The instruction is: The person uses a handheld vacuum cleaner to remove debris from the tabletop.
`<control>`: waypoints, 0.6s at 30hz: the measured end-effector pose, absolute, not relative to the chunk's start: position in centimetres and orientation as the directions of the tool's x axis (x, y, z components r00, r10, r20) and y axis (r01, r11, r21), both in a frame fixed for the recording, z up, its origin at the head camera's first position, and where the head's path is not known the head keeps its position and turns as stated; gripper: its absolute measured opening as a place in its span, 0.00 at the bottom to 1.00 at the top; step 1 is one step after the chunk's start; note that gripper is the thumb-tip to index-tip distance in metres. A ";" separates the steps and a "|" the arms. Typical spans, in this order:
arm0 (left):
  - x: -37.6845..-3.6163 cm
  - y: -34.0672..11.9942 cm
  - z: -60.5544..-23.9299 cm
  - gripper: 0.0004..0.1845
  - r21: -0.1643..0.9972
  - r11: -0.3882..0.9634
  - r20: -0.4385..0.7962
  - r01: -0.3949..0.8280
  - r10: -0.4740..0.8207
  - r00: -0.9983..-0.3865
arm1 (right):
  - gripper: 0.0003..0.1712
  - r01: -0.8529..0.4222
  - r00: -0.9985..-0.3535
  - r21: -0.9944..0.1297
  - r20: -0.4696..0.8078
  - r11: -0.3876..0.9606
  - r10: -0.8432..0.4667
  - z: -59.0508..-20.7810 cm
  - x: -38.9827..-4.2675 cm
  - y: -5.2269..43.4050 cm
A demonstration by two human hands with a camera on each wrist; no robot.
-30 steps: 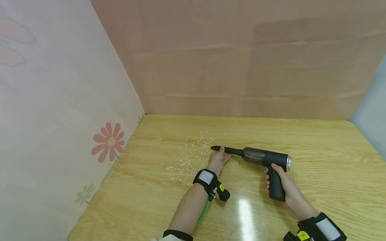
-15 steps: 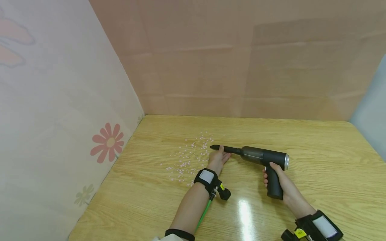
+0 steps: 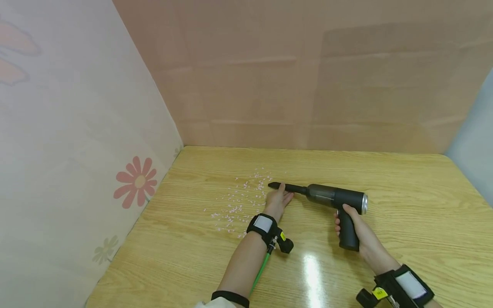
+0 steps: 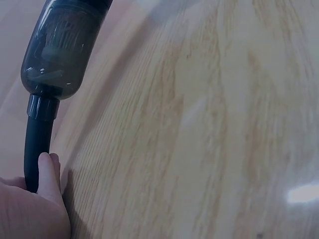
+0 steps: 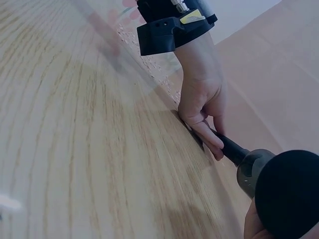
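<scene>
One wood-grained table (image 3: 416, 192) stands before a creased brown back wall (image 3: 246, 85), its far corners rounded; the pale left wall (image 3: 57, 141) bears one red flower (image 3: 140, 181) and, nearer the viewer, one fainter flower (image 3: 104, 250). One handheld vacuum (image 3: 346, 196), black and pistol-shaped, spans the table right of its middle, roughly parallel to the far edge. Its three visible parts before the motor end and grip are one slim nozzle (image 3: 297, 189) aimed toward the left edge, one smoky clear chamber (image 3: 321, 194) and one silver rear cap (image 3: 365, 203). Two hands support it: the left hand (image 3: 278, 203) pinches the nozzle just behind its tip, thumb on one side and fingers on the other; the right hand (image 3: 360, 233) is wrapped around the upright handle (image 3: 348, 231). Many small white scraps (image 3: 236, 209), too fine to count, lie scattered left of the nozzle tip, between it and the table's left edge. Two wristbands, left (image 3: 263, 223) and right (image 3: 410, 285), are worn, one per arm; one green cable (image 3: 261, 273) runs along the left forearm. Whether the nozzle tip meets the tabletop cannot be told with confidence, the left hand partly covering it in both wrist views.
</scene>
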State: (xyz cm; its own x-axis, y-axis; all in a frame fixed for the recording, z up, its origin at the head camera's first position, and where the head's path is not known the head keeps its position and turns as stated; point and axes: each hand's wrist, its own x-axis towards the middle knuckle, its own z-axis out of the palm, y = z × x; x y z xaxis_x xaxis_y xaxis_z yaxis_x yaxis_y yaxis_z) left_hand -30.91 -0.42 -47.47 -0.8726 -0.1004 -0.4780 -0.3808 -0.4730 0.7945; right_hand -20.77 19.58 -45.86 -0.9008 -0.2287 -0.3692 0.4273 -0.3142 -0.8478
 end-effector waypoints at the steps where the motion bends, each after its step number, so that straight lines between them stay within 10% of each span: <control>1: -31.0 -0.4 -47.5 0.27 0.792 -0.475 -0.481 -0.382 -0.100 -0.871 | 0.21 0.430 -0.900 -0.847 -0.372 -0.314 -0.228 -45.9 -20.8 19.6; 18: -32.0 -0.6 -47.3 0.28 0.765 -0.514 -0.484 -0.388 -0.061 -0.873 | 0.21 0.464 -0.885 -0.793 -0.394 -0.395 -0.248 -45.9 -21.8 19.5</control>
